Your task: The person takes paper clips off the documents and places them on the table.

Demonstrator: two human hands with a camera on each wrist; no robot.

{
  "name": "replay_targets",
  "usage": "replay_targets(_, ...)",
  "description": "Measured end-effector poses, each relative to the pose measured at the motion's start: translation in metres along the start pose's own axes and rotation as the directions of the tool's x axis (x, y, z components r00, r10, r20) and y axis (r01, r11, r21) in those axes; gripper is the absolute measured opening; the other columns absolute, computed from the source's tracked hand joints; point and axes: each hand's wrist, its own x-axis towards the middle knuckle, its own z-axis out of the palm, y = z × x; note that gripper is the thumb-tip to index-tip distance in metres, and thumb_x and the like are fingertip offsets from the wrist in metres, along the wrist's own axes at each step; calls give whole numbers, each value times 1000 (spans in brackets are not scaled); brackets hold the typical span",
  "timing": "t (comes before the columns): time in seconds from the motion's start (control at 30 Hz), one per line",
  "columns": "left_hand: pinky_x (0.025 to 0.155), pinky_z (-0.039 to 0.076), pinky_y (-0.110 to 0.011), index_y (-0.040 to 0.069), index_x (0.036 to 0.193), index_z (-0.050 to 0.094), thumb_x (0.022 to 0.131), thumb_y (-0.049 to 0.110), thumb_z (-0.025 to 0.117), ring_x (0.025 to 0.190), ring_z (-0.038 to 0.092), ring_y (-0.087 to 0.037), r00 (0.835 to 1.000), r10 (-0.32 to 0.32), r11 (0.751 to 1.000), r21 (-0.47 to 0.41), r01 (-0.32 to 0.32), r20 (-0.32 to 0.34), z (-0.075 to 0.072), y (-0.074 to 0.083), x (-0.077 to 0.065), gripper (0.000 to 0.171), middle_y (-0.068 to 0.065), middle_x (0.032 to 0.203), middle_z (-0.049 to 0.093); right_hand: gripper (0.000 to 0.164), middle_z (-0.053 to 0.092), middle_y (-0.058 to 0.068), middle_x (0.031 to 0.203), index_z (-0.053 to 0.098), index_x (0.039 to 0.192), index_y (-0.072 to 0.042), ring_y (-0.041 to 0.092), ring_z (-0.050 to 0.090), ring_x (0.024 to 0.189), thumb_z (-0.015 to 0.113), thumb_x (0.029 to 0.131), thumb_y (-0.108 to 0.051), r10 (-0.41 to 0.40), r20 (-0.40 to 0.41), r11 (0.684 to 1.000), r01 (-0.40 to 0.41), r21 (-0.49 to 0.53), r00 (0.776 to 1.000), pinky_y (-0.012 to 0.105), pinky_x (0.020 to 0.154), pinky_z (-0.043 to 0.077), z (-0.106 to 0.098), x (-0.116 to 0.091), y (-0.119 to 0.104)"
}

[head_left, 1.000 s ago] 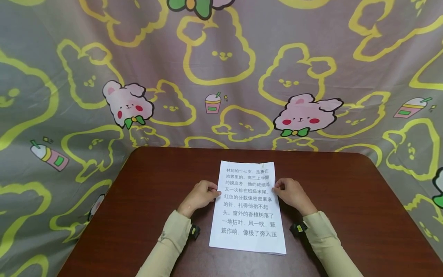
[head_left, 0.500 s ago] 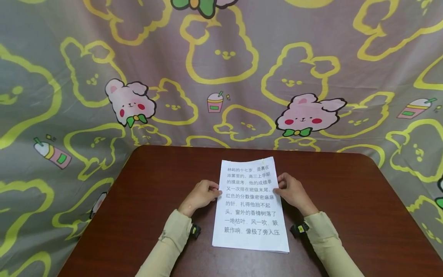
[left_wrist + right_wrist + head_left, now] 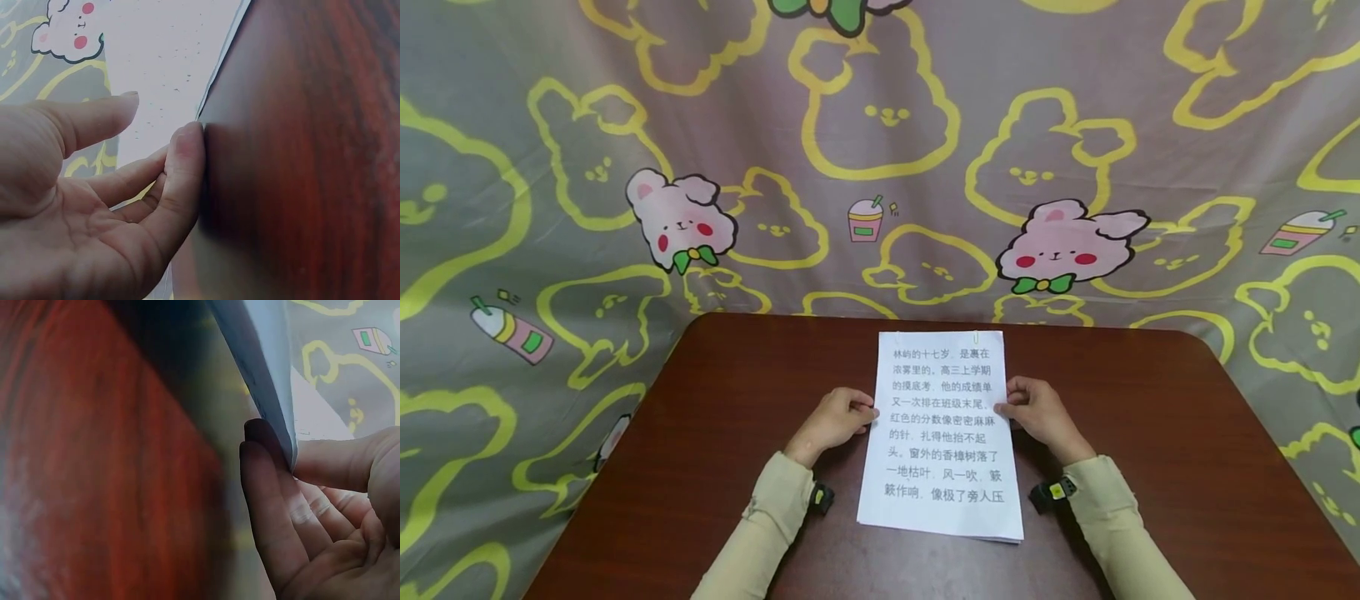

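A white stack of paper [image 3: 942, 471] printed with black Chinese text lies lengthwise on the dark brown table [image 3: 1150, 433]. A small clip [image 3: 975, 337] sits at its far edge. My left hand [image 3: 859, 415] pinches the left edge at mid-length, thumb on top. My right hand [image 3: 1011, 407] pinches the right edge the same way. In the left wrist view, fingertips of the left hand [image 3: 159, 122] press under the paper [image 3: 169, 56] edge. In the right wrist view, the right hand [image 3: 278, 453] has its thumb and fingers closed on the paper [image 3: 269, 356] edge, which is raised off the table.
A grey cloth backdrop [image 3: 880, 150] with yellow bear outlines and pink rabbits hangs behind and around the table. Small black wrist cameras [image 3: 822, 498] [image 3: 1048, 493] sit on both beige sleeves. Rounded table corners show at the far left and right.
The paper's far end has moved up and away from me, and both hands have shifted slightly with it while keeping hold of its edges.
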Motion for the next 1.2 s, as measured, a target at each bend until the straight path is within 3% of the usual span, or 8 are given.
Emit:
replay_targets(0.2, 77, 64, -34, -11, 124, 67, 98, 7, 69, 83, 73, -20, 1000, -7, 1000, -14, 7, -8, 0, -1, 1, 32, -19, 104, 72, 19, 76, 15, 92, 64, 109, 6, 19, 66, 75, 73, 95, -4, -30, 24, 998, 28, 48, 999, 29, 70, 54, -5, -3, -6)
replay_targets(0.43, 78, 62, -34, -7, 126, 67, 101, 13, 68, 84, 71, -17, 999, 35, 999, 23, -34, -18, -2, -5, 2, 32, -16, 105, 73, 20, 76, 13, 89, 63, 108, 6, 17, 65, 74, 73, 94, -4, -63, 33, 995, 60, 78, 997, 28, 69, 53, -6, -5, -12)
replay_targets(0.7, 78, 60, -32, -3, 126, 68, 102, 11, 65, 87, 72, -15, 994, 110, 987, -117, -110, -12, -7, -3, 6, 28, -16, 108, 76, 23, 76, 17, 96, 63, 111, 8, 16, 68, 76, 73, 95, -4, -93, 37, 989, 88, 119, 995, 28, 69, 57, -9, -10, -20)
replay_targets(0.93, 72, 62, -29, -3, 133, 64, 102, 6, 64, 85, 78, -20, 983, 184, 952, -254, -171, 28, -9, 7, 2, 32, -24, 113, 77, 24, 77, 17, 98, 64, 112, 6, 18, 71, 79, 74, 95, -6, -94, 29, 989, 90, 115, 995, 28, 72, 58, -10, -14, -27)
replay_targets(1.2, 69, 64, -33, -2, 133, 65, 102, 4, 63, 85, 80, -26, 974, 225, 932, -287, -221, -20, -12, 15, -1, 31, -25, 113, 76, 25, 77, 17, 98, 63, 115, 6, 17, 71, 79, 74, 95, -6, -107, 38, 986, 101, 136, 994, 32, 76, 61, -14, -21, -36)
